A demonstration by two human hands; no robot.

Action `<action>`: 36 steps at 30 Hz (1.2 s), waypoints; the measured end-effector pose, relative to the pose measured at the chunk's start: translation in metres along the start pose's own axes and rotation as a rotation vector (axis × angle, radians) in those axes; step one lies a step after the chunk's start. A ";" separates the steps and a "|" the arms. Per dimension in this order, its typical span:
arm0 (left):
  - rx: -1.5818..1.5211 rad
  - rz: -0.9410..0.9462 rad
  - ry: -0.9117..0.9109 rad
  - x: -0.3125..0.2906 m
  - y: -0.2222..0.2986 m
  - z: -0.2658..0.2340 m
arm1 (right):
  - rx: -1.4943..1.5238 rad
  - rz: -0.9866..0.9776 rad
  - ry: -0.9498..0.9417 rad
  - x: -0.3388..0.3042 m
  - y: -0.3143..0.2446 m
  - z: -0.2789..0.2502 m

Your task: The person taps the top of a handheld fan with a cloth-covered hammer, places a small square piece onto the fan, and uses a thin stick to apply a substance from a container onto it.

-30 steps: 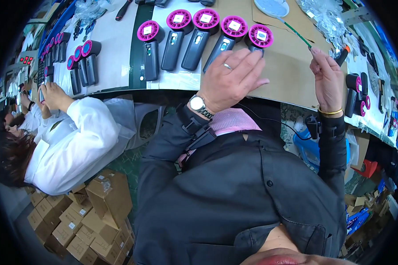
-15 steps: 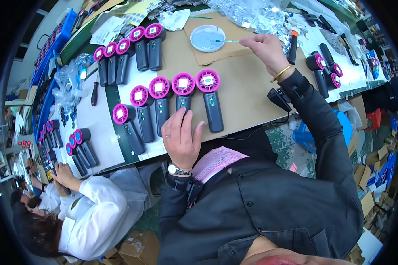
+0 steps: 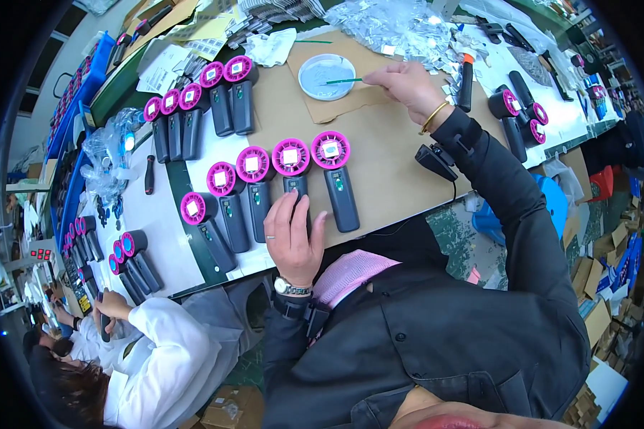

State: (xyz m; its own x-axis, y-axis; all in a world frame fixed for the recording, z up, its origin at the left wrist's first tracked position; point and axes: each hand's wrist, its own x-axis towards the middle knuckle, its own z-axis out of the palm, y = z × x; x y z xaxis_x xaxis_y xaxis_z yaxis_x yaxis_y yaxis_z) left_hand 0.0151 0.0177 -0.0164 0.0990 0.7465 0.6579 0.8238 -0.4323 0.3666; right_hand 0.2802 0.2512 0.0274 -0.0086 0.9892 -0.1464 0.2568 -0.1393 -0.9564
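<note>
A: A crowded assembly bench [image 3: 401,154], brown card over much of it, more workers further down on the person's left, cartons on the floor.

B: And the hands?

A: The left hand [image 3: 293,236] lies palm-down on the handle of the third fan [image 3: 293,175] in a row of four dark handheld units with magenta ring heads. Fingers spread and flat, pressing rather than gripping. The right hand [image 3: 408,84] is up by the round white dish [image 3: 327,76], fingers pinched narrow on a thin green stick [image 3: 345,81] whose tip lies in the dish.

B: How would you do this step well?

A: I'd judge it's loading the stick from the dish. Take only a little on the tip, wipe the excess on the rim, and keep the left hand steady on the handle so the unit doesn't slide on the card.

B: What do the units look like?

A: Each head is a magenta ring with a pale square at its centre, facing up; grey-black handle below, lying toward the person. The four lie side by side near the bench edge, just apart. Another row of them [image 3: 200,114] lies further back on the left, and a few more [image 3: 519,107] past the right hand.

B: Anything close by to mind?

A: A heap of clear plastic bags [image 3: 401,25] just behind the dish.
</note>
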 end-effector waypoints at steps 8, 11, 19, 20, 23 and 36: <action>0.004 0.007 0.002 -0.002 0.000 0.001 | 0.179 0.154 -0.094 0.001 -0.002 -0.001; -0.002 0.011 0.001 -0.001 0.001 0.000 | 0.261 0.180 -0.138 -0.001 -0.005 -0.002; -0.029 0.027 0.000 -0.005 0.002 -0.005 | 0.499 0.186 -0.164 -0.022 -0.033 -0.009; -0.026 0.026 0.001 -0.006 0.002 -0.005 | 0.513 0.142 -0.164 -0.024 -0.034 -0.011; -0.044 0.032 0.003 -0.005 0.002 -0.006 | 0.541 0.053 -0.162 -0.026 -0.027 -0.021; -0.049 0.025 0.017 -0.006 0.006 -0.008 | 0.555 0.111 -0.187 -0.035 -0.039 -0.036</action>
State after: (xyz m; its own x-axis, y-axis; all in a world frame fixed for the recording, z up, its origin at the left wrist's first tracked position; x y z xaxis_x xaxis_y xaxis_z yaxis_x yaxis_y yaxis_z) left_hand 0.0149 0.0070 -0.0129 0.1097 0.7264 0.6784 0.7928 -0.4756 0.3810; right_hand 0.3055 0.2234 0.0794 -0.1935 0.9494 -0.2473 -0.2769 -0.2947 -0.9146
